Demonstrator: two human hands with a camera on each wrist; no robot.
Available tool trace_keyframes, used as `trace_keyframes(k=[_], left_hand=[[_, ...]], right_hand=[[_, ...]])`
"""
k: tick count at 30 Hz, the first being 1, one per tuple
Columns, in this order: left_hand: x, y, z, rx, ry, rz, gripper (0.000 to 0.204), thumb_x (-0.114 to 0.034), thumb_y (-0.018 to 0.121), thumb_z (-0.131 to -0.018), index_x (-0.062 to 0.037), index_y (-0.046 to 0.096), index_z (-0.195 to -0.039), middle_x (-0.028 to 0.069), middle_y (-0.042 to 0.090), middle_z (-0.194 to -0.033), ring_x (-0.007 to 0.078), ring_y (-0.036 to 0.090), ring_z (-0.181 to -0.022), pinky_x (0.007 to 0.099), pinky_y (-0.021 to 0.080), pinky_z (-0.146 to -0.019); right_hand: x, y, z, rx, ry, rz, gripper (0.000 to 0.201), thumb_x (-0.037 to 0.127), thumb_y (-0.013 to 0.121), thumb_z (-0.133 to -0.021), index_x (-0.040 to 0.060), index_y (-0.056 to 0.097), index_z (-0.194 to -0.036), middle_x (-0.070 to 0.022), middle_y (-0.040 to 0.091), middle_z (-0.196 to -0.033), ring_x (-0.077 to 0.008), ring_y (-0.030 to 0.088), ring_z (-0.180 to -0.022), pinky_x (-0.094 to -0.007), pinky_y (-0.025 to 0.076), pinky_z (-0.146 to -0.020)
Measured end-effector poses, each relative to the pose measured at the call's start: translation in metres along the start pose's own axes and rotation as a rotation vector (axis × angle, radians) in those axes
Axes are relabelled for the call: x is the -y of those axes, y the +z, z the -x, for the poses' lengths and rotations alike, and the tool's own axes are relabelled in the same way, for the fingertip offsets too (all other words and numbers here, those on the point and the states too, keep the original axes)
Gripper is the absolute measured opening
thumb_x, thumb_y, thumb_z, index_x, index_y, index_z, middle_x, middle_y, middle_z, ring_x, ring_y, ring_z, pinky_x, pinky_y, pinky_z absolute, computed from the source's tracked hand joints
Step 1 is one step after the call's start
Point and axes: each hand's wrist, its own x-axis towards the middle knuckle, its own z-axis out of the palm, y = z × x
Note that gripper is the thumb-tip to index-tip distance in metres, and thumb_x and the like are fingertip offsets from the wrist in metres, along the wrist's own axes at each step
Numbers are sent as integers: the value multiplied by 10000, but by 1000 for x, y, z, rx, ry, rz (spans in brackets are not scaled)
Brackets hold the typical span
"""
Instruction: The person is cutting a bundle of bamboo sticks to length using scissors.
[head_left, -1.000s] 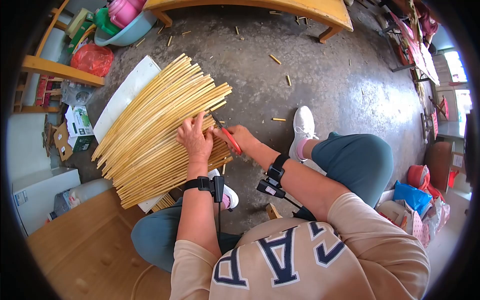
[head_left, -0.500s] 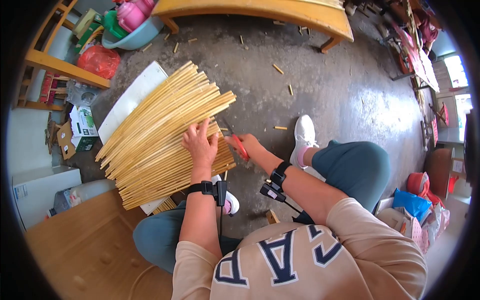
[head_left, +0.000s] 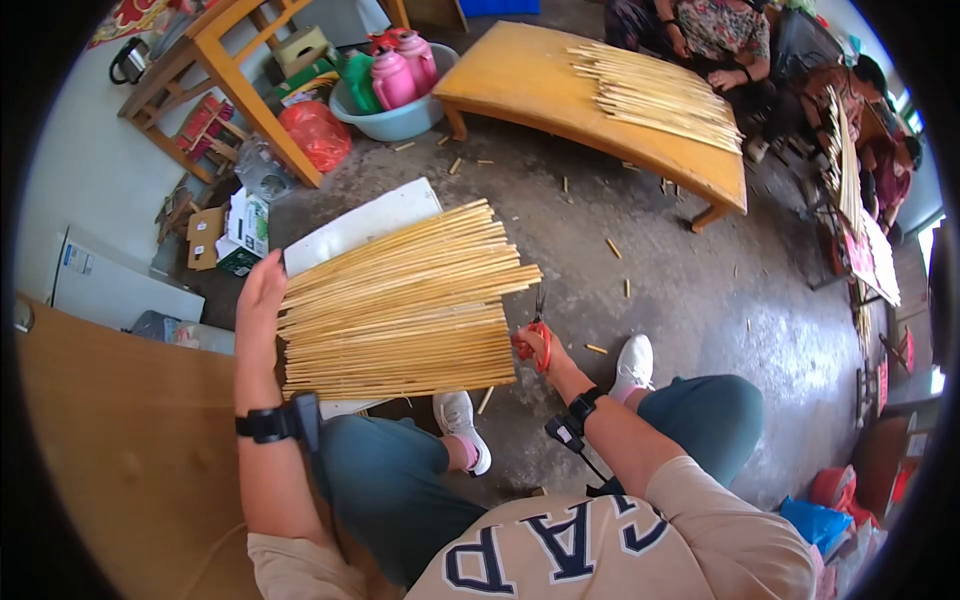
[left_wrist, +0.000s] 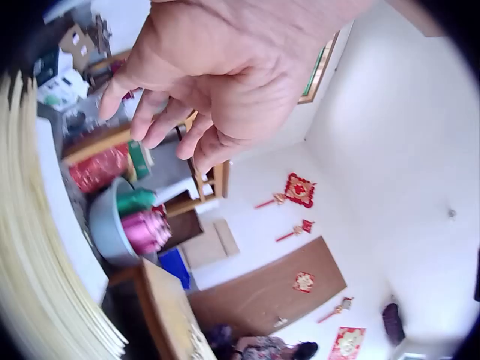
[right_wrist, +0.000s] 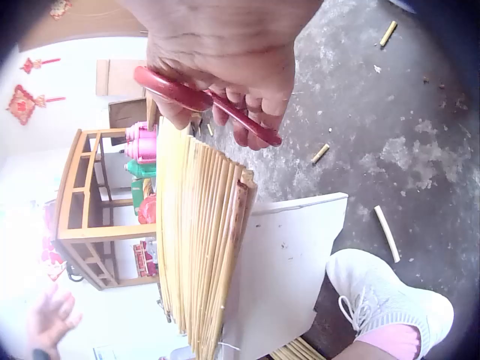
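Note:
A mat of thin yellow sticks (head_left: 400, 310) lies over a white board (head_left: 365, 222) in front of the person. Beside its left end is the left hand (head_left: 262, 290); in the left wrist view that hand (left_wrist: 217, 82) holds nothing, fingers spread and slightly bent, the sticks (left_wrist: 37, 240) off to the side. The right hand (head_left: 540, 350) grips red-handled scissors (head_left: 543, 340) just off the mat's right end, blades pointing away from the body. In the right wrist view the right hand (right_wrist: 225, 52) has its fingers around the red handles (right_wrist: 176, 88), above the stick ends (right_wrist: 217, 161).
Short cut pieces (head_left: 613, 248) are scattered on the floor. A low wooden table (head_left: 520, 80) bears more sticks (head_left: 660, 95); people sit beyond it. A blue basin (head_left: 400, 122) with pink and green flasks stands near a wooden frame. White shoes (head_left: 634, 365) are close by.
The left hand has left the top of the sticks and moved to their left end. The scissors have come away from among the stick ends. The head view has tilted up, showing more of the room.

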Motion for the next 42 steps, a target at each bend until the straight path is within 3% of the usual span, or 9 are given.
trace_keyframes(k=[5, 6, 7, 8, 15, 23, 32, 39, 42], left_hand=[[186, -73, 67, -268, -433, -6, 486, -363, 453, -890, -24, 419, -1236, 87, 465, -1192, 187, 434, -1038, 339, 348, -898], [251, -85, 87, -98, -280, 175, 448, -349, 441, -896, 11, 437, -1163, 148, 472, -1178, 243, 491, -1057, 362, 412, -879], [262, -68, 117, -228, -290, 114, 456, -403, 413, -899, -5, 459, -1117, 135, 483, -1154, 246, 528, -995, 389, 452, -819], [277, -67, 118, -188, -675, 447, 521, -456, 382, -898, -17, 431, -1175, 130, 471, -1171, 248, 496, -1041, 418, 442, -838], [277, -13, 136, -327, -457, 757, 555, -434, 364, -914, -4, 338, -1264, 135, 419, -1225, 264, 425, -1100, 431, 365, -936], [277, -28, 129, -201, -627, 111, 433, -79, 449, -883, 28, 292, -1272, 172, 471, -1150, 258, 505, -1016, 358, 452, -846], [326, -41, 130, -141, -525, 44, 478, -141, 508, -864, 22, 315, -1271, 130, 496, -1103, 197, 503, -954, 280, 429, -799], [278, -3, 112, -121, -523, 392, 300, -144, 454, -893, -52, 354, -1160, 97, 481, -1035, 227, 520, -874, 421, 534, -711], [285, 6, 108, 92, -223, 52, 298, -138, 445, -896, -64, 351, -1169, 96, 484, -1050, 219, 523, -893, 389, 534, -689]], right_hand=[[10, 21, -2, 78, -40, -44, 194, 246, 557, -810, 73, 547, -898, -50, 595, -829, -153, 568, -764, -304, 444, -667], [10, 21, -5, 59, -36, -82, 193, 246, 560, -805, 79, 546, -901, -45, 599, -847, -158, 575, -785, -316, 449, -686], [9, 21, -8, 45, -25, -114, 192, 245, 563, -801, 84, 545, -904, -41, 604, -865, -164, 583, -806, -329, 454, -705], [9, 17, -14, 58, 10, -115, 175, 214, 573, -794, 85, 541, -909, -38, 603, -874, -166, 585, -800, -322, 463, -702], [11, 20, -27, 63, 42, -87, 122, 111, 607, -753, 39, 578, -847, -54, 621, -797, -176, 605, -701, -298, 483, -648], [6, 36, -28, -22, -24, -33, 169, 66, 652, -707, -23, 582, -832, -78, 607, -768, -171, 587, -719, -302, 472, -655], [-1, 29, -34, -98, -43, -78, 200, 32, 653, -685, -14, 557, -854, -63, 592, -754, -160, 569, -639, -290, 468, -597], [17, 7, -28, -171, -63, -36, 241, 15, 654, -690, -42, 575, -911, -111, 626, -828, -194, 613, -723, -313, 493, -663], [19, -11, -21, -226, -66, -11, 233, 27, 641, -698, -43, 576, -911, -118, 629, -822, -205, 617, -715, -320, 496, -658]])
